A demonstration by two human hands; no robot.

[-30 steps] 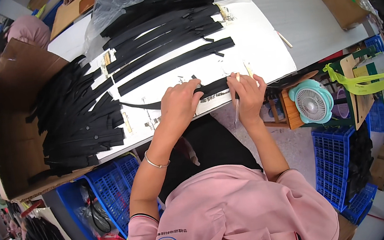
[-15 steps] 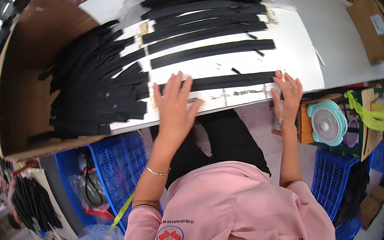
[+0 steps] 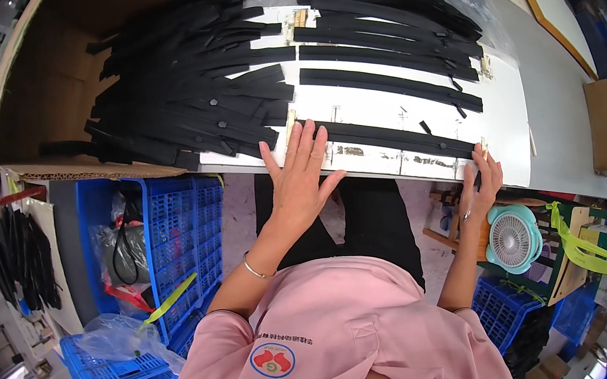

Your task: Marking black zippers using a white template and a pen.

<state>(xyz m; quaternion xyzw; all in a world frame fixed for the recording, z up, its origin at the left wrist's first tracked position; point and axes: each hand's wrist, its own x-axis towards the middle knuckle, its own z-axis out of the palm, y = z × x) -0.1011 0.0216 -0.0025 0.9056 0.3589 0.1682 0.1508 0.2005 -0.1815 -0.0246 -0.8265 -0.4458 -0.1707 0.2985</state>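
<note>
With your hands spread flat, left hand (image 3: pixel 301 178) and right hand (image 3: pixel 483 181) pinning the black strip (image 3: pixel 388 140), it may skew if one palm drags.

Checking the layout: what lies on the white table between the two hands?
In the head view, one long black strip spans from left hand to right hand.

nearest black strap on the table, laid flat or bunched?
Flat. The black strap lies stretched straight along the white table edge, left hand pressing one end, right hand at the other.
</note>
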